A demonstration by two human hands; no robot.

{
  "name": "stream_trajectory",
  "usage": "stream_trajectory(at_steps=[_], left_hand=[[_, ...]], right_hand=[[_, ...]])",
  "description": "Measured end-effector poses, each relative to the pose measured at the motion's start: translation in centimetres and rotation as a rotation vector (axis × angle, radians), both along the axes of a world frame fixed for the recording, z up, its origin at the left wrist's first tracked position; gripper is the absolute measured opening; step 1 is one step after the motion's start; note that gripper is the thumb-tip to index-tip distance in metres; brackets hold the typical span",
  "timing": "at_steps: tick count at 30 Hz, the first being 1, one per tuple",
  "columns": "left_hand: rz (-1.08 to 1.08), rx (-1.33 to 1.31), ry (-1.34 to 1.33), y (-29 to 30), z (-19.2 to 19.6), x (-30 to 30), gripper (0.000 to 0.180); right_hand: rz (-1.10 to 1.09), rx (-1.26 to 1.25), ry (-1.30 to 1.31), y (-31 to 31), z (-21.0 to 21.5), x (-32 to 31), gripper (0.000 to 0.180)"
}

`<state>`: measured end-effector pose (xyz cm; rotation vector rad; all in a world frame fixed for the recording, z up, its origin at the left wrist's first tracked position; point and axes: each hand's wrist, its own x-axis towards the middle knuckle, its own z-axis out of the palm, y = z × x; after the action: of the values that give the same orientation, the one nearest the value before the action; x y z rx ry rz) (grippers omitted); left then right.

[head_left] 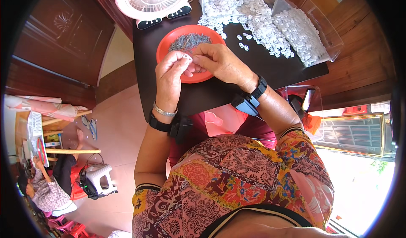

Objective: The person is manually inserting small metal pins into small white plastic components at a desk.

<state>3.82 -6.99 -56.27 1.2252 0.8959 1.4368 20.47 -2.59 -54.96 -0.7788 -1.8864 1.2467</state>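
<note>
Over the near part of an orange-red bowl, my two hands meet at the fingertips. My left hand pinches a small white plastic piece with dark holes between thumb and finger. The thumb and fingers of my right hand are closed right beside that piece; whatever they grip is too small to make out. Inside the bowl lies a heap of thin grey screws or nails, partly covered by my hands. More white pieces like the held one are heaped on the dark table.
Clear plastic bins of white pieces stand at the far right, one spilling onto the table. A white and pink fan stands at the far left. Away on the left, another person sits near a white stool.
</note>
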Motion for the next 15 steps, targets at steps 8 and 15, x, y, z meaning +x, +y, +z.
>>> stream_trajectory(at_steps=[8,15], left_hand=[[0.045,0.035,0.05,0.2,-0.3,0.5,0.012],[-0.008,-0.057,-0.031,-0.1,0.1,0.8,0.011]], right_hand=[[-0.127,0.087,-0.119,0.0,-0.2,-0.9,0.017],[-0.191,-0.027,0.042,0.0,0.2,-1.4,0.015]])
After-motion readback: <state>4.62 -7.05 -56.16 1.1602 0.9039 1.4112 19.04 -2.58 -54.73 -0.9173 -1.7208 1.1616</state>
